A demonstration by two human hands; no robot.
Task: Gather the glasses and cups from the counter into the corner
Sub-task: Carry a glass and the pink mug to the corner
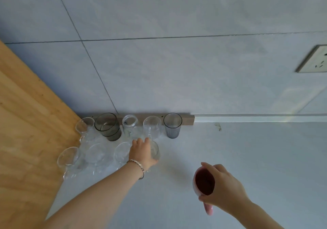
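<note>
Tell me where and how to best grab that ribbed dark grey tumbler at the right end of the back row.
Probably wrap the ribbed grey tumbler around its mid-body, coming from its right side. It stands upright with bare counter to its right, while a clear glass stands close on its left and the wall is right behind.

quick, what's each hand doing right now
Left hand: closed around a clear glass standing on the counter beside the gathered glasses.
Right hand: closed on a pink cup, holding it apart from the group.
</note>
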